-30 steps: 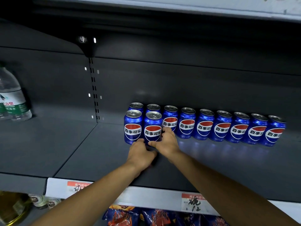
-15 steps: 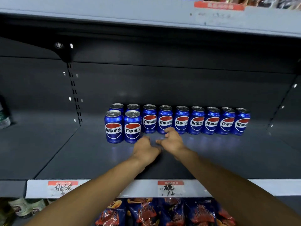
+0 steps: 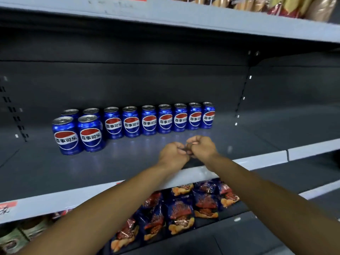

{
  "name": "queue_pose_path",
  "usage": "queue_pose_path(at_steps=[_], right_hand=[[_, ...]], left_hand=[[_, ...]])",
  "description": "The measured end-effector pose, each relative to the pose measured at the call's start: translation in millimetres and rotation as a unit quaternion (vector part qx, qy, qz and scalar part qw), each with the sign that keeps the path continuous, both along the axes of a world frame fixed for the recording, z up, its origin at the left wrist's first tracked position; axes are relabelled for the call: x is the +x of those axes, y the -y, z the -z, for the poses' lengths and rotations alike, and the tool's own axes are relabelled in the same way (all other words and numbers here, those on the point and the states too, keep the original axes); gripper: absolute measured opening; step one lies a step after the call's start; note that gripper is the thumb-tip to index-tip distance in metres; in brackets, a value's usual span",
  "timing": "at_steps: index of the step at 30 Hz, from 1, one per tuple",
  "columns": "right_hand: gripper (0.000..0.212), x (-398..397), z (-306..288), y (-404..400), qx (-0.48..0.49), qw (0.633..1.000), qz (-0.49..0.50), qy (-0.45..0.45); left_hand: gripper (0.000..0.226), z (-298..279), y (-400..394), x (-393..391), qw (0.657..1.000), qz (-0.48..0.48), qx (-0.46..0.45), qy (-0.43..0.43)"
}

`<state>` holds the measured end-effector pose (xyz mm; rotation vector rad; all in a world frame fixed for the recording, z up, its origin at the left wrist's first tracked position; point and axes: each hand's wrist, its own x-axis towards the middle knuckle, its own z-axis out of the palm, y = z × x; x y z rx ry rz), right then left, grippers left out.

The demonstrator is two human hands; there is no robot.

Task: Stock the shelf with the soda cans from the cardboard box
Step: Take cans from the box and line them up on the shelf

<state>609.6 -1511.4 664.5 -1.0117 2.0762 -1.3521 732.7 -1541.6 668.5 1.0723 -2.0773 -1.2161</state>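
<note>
Several blue soda cans (image 3: 149,120) stand in a row at the back of the dark grey shelf (image 3: 128,159). Two more cans (image 3: 79,135) stand in front of that row at its left end. My left hand (image 3: 173,155) and my right hand (image 3: 201,146) hover side by side above the shelf's front part, right of the front cans. Both have curled fingers, hold nothing and touch no can. The cardboard box is out of view.
The shelf above (image 3: 184,17) carries packaged goods at the top right. Snack bags (image 3: 182,212) lie on the shelf below. A white price strip (image 3: 55,201) runs along the shelf's front edge. Bare shelf floor stretches right of the cans.
Both hands have drawn back from the front cans toward the shelf's front edge, with fingers curled in. The camera has swung right and tilted.
</note>
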Motion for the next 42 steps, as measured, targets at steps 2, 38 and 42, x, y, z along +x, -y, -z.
queue_pose_path(at_steps=[2, 38, 42], right_hand=[[0.018, -14.3, 2.2, -21.4, -0.025, 1.000, 0.010, 0.010], [0.014, -81.7, 320.0, -222.2, 0.221, 0.910, 0.064, 0.344], [0.019, -79.6, 353.3, -226.7, 0.228, 0.901, 0.066, 0.362]], left_hand=[[0.018, 2.4, -16.0, -15.0, 1.000, 0.027, 0.009, -0.006], [0.036, 326.5, -155.5, -130.6, 0.885, 0.243, 0.158, 0.365], [0.047, 362.8, -158.6, -130.4, 0.868, 0.256, 0.159, 0.396]])
